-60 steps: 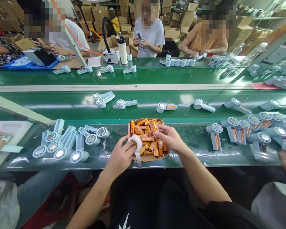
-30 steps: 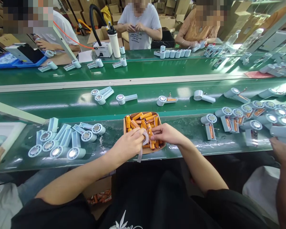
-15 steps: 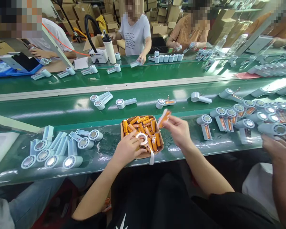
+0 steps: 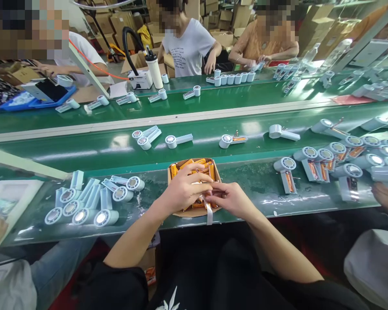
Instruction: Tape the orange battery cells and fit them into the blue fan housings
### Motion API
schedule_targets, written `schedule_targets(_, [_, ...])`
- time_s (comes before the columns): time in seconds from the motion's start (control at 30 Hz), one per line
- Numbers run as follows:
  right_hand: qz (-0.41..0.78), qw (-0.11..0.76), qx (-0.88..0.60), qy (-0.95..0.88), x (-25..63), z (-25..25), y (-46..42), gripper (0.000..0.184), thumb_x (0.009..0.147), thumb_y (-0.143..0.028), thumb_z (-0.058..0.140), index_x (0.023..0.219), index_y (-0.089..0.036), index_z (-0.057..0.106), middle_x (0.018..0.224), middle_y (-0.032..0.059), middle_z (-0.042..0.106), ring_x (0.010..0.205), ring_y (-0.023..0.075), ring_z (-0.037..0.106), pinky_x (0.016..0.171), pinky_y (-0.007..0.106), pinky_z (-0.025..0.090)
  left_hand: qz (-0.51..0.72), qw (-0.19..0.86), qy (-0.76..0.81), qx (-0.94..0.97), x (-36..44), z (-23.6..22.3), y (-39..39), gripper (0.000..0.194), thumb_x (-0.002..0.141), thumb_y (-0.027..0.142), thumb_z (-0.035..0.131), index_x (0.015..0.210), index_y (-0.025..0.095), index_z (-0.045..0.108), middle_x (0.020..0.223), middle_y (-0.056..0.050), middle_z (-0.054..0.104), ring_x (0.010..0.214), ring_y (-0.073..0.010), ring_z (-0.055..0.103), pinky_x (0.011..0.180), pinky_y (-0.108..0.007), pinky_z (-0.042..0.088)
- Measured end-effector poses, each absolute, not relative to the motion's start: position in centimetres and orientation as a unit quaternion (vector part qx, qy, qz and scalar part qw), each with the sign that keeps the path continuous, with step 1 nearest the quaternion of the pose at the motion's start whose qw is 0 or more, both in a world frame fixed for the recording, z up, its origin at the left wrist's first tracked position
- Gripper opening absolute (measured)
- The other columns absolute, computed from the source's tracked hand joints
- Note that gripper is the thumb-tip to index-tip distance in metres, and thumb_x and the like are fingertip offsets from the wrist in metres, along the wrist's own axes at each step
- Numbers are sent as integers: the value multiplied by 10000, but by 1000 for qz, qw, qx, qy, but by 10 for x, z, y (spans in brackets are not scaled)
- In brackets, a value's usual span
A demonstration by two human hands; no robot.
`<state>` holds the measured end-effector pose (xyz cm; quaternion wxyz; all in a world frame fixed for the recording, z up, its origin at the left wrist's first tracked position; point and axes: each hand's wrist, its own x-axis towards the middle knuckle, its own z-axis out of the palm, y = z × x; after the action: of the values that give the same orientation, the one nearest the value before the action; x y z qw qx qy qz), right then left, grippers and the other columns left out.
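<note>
A small cardboard box [image 4: 217, 174] full of orange cylindrical battery cells [image 4: 211, 170] stands in front of me at the table's near edge. Over it, my left hand [image 4: 186, 187] is curled around a roll of white tape, now almost wholly covered by the fingers. A loose strip of tape [image 4: 209, 214] hangs down past the box's front rim. My right hand [image 4: 232, 199] meets the left fingertips above the cells, its thumb and fingers pinched together beside the strip. Whatever sits between them is hidden.
Light-blue handheld fan bodies [image 4: 106, 217] lie in a group at left; more, with orange cells in their handles [image 4: 288, 183], crowd the right. Several fans rest on the green belt [image 4: 197, 150]. Co-workers sit opposite; neighbours' hands [image 4: 386, 200] show at both sides.
My right hand held an orange cell with white tape out to the right; it has come back left to meet my left hand over the box. The left fingers now cover the tape roll.
</note>
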<state>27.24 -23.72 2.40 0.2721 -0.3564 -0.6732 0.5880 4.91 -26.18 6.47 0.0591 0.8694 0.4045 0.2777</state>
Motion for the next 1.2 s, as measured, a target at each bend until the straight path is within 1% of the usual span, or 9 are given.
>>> schedule_targets(0.13, [608, 262, -327, -675, 275, 20, -240, 500, 821, -379, 821, 1279, -214, 706, 801, -21, 768, 724, 183, 729, 717, 302, 610, 357, 151, 379, 840, 63, 70, -252, 275, 1083, 272, 484, 975, 227, 733, 1021, -65, 780, 1088, -216, 664, 1049, -439, 544])
schedule_targets(0.23, [693, 214, -264, -636, 275, 15, -236, 381, 800, -411, 868, 1070, -190, 713, 753, -16, 729, 675, 161, 687, 646, 269, 564, 337, 254, 351, 836, 72, 63, -229, 298, 1088, 330, 469, 948, 207, 702, 960, -56, 761, 926, -182, 690, 921, -356, 563])
schedule_targets(0.3, [766, 222, -237, -554, 276, 10, -229, 469, 747, -447, 920, 1059, -182, 690, 779, 2, 739, 677, 169, 699, 617, 261, 550, 292, 314, 366, 826, 66, 55, -199, 304, 1077, 400, 490, 1005, 201, 708, 960, -55, 759, 909, -186, 699, 875, -330, 566])
schedule_targets(0.43, [785, 341, -283, -433, 284, 2, -211, 706, 682, -411, 979, 1274, -229, 642, 758, -16, 751, 639, 169, 709, 614, 261, 556, 174, 141, 615, 756, 24, 39, -116, 367, 1076, 396, 455, 1259, 188, 696, 1219, -122, 743, 1158, -270, 658, 1052, -427, 521])
schedule_targets(0.57, [745, 401, -326, -422, 300, 3, -198, 726, 655, -401, 991, 1284, -242, 666, 767, -7, 768, 676, 185, 728, 673, 298, 586, 16, 56, 704, 708, -22, 25, -68, 309, 982, 326, 589, 1198, 191, 764, 1351, -177, 686, 1261, -398, 597, 1065, -544, 509])
schedule_targets(0.73, [691, 413, -339, -486, 304, 8, -175, 787, 699, -405, 964, 1393, -246, 629, 809, 5, 793, 733, 198, 740, 723, 335, 596, -48, 99, 632, 767, -30, 5, -60, 213, 839, 240, 732, 1035, 283, 802, 1325, -81, 695, 1270, -305, 598, 990, -366, 549])
schedule_targets(0.87, [603, 454, -337, -563, 274, 5, -128, 673, 720, -451, 920, 1305, -235, 667, 864, 13, 796, 816, 217, 760, 788, 360, 615, -73, 133, 596, 789, -22, 0, -48, 202, 776, 192, 746, 950, 273, 810, 1155, -67, 770, 1244, -274, 626, 1007, -331, 529])
schedule_targets(1.03, [384, 336, -401, -761, 218, -4, -65, 428, 966, -400, 634, 1356, -224, 643, 795, -9, 769, 760, 183, 737, 774, 315, 587, -59, 172, 589, 787, -29, 12, -36, 185, 843, 238, 687, 948, 302, 825, 1300, 26, 769, 1159, -204, 702, 1010, -242, 504])
schedule_targets(1.2, [296, 214, -427, -827, 194, -9, -44, 330, 981, -258, 605, 1302, -236, 680, 801, -4, 800, 765, 203, 723, 788, 292, 538, -27, 180, 610, 771, -27, 12, -40, 223, 897, 241, 658, 1053, 294, 807, 1288, 12, 777, 1175, -199, 706, 1008, -242, 512])
